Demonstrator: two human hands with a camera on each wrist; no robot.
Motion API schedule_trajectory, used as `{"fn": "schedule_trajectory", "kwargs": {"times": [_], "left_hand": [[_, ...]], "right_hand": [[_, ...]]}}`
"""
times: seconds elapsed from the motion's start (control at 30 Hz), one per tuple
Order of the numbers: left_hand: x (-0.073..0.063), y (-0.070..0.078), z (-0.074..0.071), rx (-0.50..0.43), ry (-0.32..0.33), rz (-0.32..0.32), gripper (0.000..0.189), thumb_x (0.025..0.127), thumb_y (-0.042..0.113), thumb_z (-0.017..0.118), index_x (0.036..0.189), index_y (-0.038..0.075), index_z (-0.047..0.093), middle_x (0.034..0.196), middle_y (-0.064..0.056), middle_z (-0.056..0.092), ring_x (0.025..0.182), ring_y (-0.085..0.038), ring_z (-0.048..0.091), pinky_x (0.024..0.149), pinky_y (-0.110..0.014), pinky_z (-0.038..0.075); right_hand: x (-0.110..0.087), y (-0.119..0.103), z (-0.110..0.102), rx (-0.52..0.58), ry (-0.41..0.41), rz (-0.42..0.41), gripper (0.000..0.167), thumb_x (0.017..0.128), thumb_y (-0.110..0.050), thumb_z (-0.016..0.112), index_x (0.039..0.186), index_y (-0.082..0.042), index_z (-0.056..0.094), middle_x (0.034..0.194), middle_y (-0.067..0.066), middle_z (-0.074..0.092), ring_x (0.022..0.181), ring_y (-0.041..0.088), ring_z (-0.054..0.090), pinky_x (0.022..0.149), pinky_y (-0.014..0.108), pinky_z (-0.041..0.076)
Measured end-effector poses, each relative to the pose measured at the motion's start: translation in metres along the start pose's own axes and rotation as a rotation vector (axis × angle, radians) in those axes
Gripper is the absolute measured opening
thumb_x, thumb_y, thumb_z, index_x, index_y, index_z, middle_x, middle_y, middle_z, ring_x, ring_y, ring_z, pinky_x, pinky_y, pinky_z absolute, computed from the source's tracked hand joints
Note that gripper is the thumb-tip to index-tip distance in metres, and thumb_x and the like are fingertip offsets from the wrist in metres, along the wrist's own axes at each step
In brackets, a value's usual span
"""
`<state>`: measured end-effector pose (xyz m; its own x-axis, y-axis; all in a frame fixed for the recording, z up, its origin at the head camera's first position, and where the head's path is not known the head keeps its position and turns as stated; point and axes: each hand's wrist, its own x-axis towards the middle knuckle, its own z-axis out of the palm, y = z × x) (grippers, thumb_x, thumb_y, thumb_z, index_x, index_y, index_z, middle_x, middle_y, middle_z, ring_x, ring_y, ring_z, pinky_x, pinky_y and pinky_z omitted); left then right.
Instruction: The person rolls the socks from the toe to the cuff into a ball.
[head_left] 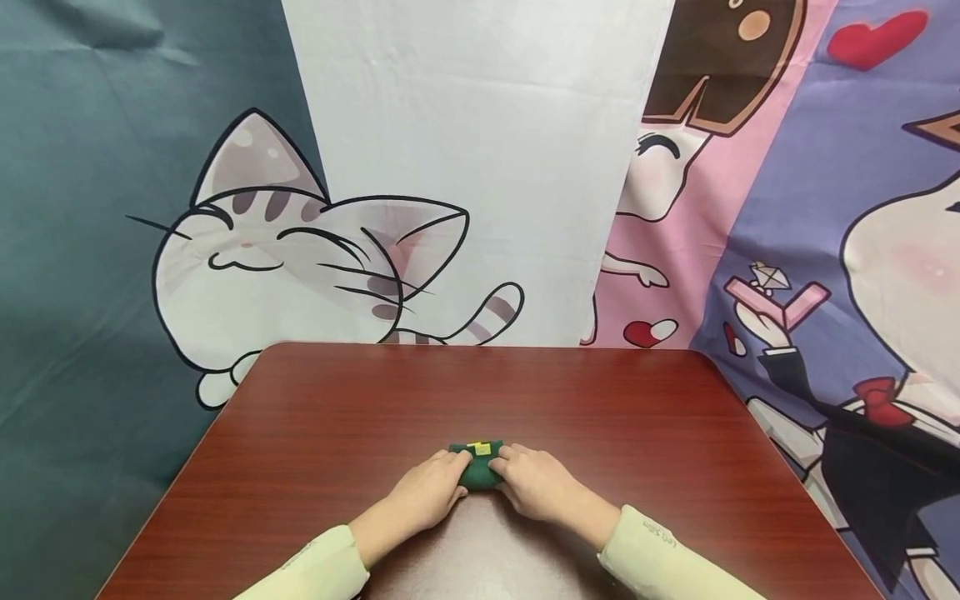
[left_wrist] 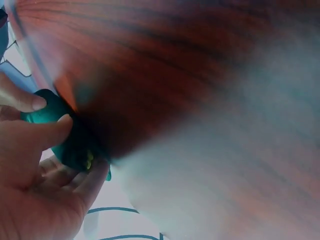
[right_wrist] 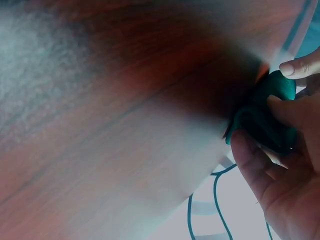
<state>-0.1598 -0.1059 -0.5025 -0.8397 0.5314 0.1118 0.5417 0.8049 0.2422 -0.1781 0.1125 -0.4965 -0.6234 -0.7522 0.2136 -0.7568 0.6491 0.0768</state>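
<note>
A small green rolled-up cloth with a yellow patch on top lies on the table in the head view. My left hand grips its left end, thumb on the near side and fingers over the top. At the right end, my right hand holds it the same way. The left wrist view shows the green cloth between thumb and fingers, with a bit of yellow near the fingertips. Layered folds show at the end of the cloth in the right wrist view. Its underside is hidden.
The reddish-brown wooden table has rounded far corners and a glossy top that reflects light near the front. Behind it hangs a cloth backdrop with a cartoon cat and cartoon figures.
</note>
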Motion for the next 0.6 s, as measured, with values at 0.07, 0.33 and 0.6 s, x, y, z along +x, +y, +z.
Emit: {"fn": "schedule_trajectory", "kwargs": {"times": [0.07,0.33,0.6], "left_hand": [[0.000,0.000,0.001,0.006,0.005,0.000,0.029,0.093,0.023,0.074,0.114,0.011,0.057,0.110,-0.004,0.067,0.107,-0.019,0.063,0.078,-0.036,0.057],[-0.001,0.000,-0.003,0.005,0.023,-0.019,0.031,0.096,0.024,0.071,0.120,0.007,0.065,0.110,-0.004,0.062,0.102,-0.020,0.064,0.076,-0.037,0.057],[0.002,-0.006,-0.003,-0.039,0.060,0.006,0.026,0.099,0.022,0.066,0.118,0.005,0.068,0.112,-0.004,0.056,0.106,-0.021,0.055,0.087,-0.035,0.053]], "right_hand": [[0.000,0.001,0.001,0.037,-0.011,0.010,0.014,0.090,-0.026,0.075,0.098,-0.015,0.070,0.090,-0.003,0.062,0.084,0.015,0.063,0.070,0.032,0.056],[0.002,0.007,-0.001,0.257,-0.081,0.104,0.020,0.095,-0.026,0.071,0.109,-0.011,0.072,0.097,-0.003,0.058,0.083,0.007,0.057,0.074,0.028,0.053],[0.005,0.016,0.003,0.472,-0.066,0.186,0.018,0.096,-0.020,0.070,0.109,-0.008,0.068,0.104,0.003,0.070,0.094,0.015,0.066,0.083,0.035,0.055]]}}
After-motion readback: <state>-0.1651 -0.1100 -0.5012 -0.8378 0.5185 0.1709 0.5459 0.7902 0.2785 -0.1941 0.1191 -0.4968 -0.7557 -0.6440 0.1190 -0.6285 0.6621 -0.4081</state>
